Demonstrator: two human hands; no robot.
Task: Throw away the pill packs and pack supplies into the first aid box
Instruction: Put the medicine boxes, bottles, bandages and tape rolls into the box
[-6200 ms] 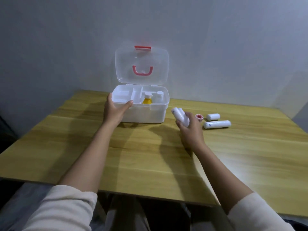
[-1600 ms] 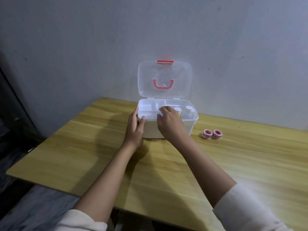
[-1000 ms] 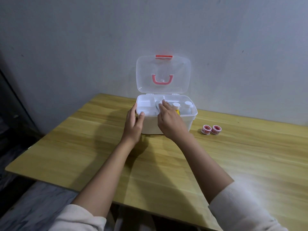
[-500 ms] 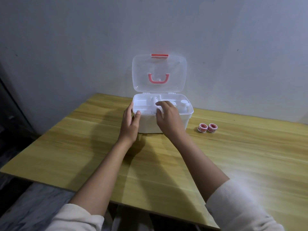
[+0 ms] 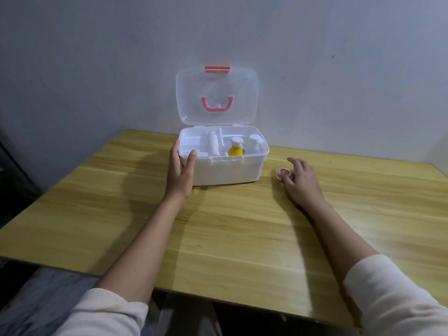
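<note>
The white first aid box [image 5: 228, 169] stands at the back of the wooden table with its clear lid [image 5: 217, 95] raised. In its tray lie white tubes [image 5: 212, 146], and a yellow bottle [image 5: 236, 149] and a white bottle [image 5: 254, 145] stand upright. My left hand [image 5: 180, 169] holds the box's front left corner, thumb on the rim. My right hand [image 5: 301, 183] hovers with spread fingers over the small pink tape rolls [image 5: 282, 172] to the right of the box; one roll shows, the other is hidden under the fingers.
The table [image 5: 230, 234] butts against a grey wall. Its near edge crosses the lower part of the view, with dark floor below on the left.
My right hand has left the box tray and moved right to the tape rolls. The white tubes now lie in the tray. My left hand stays on the box.
</note>
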